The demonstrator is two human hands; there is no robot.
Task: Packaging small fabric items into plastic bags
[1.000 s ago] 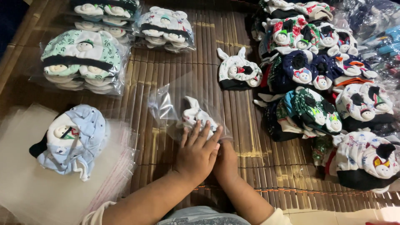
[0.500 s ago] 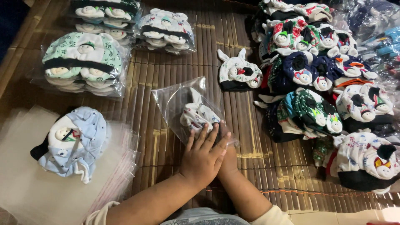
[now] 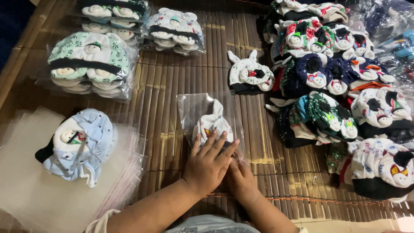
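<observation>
Head view: left hand (image 3: 208, 166) fingers spread flat on crinkly clear bag (image 3: 210, 118) over soft cloth hat (image 3: 211, 126), right hand (image 3: 240, 177) fingers hidden, slatted bamboo mat (image 3: 172, 108).

Lighting's pretty even and soft, looks like it comes from overhead, warm-ish on the bamboo mat (image 3: 172, 108). Glare streaks show on the clear plastic bag (image 3: 202, 108) at the mat's middle and on the bagged stacks (image 3: 92, 64) at its far-left side. Soft shadows sit under the hands. Near-edge corners go slightly soft; the top-left corner beyond the mat is dark.
</observation>
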